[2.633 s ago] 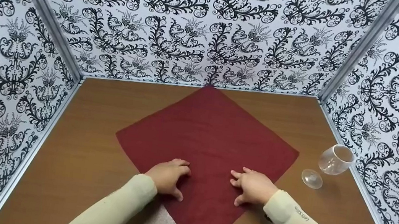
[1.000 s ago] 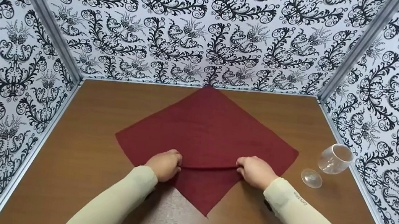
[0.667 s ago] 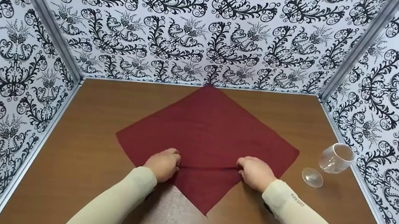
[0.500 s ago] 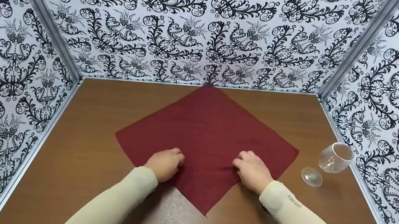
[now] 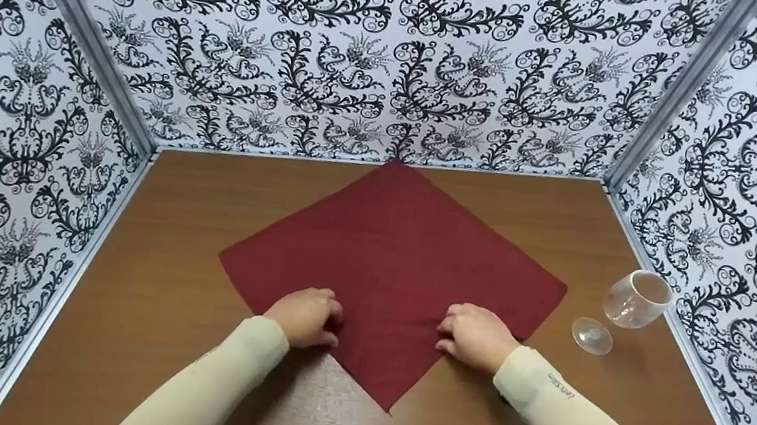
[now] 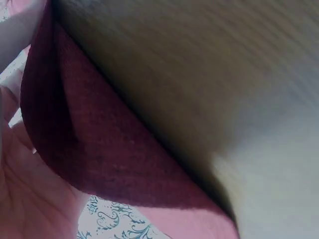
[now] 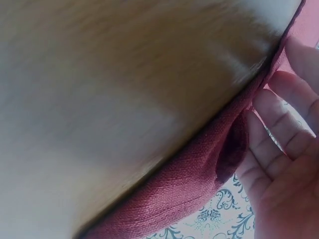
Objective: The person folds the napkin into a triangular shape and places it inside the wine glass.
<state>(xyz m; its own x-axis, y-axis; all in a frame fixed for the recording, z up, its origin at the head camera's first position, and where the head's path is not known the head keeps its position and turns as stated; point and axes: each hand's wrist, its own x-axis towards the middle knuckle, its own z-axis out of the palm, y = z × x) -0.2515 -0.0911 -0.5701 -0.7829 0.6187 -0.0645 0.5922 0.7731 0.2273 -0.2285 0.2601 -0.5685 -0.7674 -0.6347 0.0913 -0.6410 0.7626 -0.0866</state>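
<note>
A dark red cloth napkin (image 5: 394, 258) lies as a diamond on the wooden table, its near corner pointing at me. My left hand (image 5: 308, 316) rests over its near left edge with loosely bent fingers. Across from it, my right hand (image 5: 478, 337) touches the near right edge. Close up in the left wrist view, the napkin (image 6: 114, 149) lifts in a curl beside the palm of the left hand (image 6: 35, 194). Fairly straight fingers (image 7: 281, 122) of the right hand meet the raised cloth edge in the right wrist view. The fingertips are partly hidden by the cloth.
A clear stemmed glass (image 5: 634, 301) is at the right of the table, close to the side wall. The brown wooden table (image 5: 180, 216) is enclosed by patterned black-and-white walls (image 5: 369, 58) at the back and both sides.
The napkin's near corner has moved away from me since the earliest frame. Both hands pinched a raised fold across the cloth, then loosened their fingers; that ridge no longer shows.
</note>
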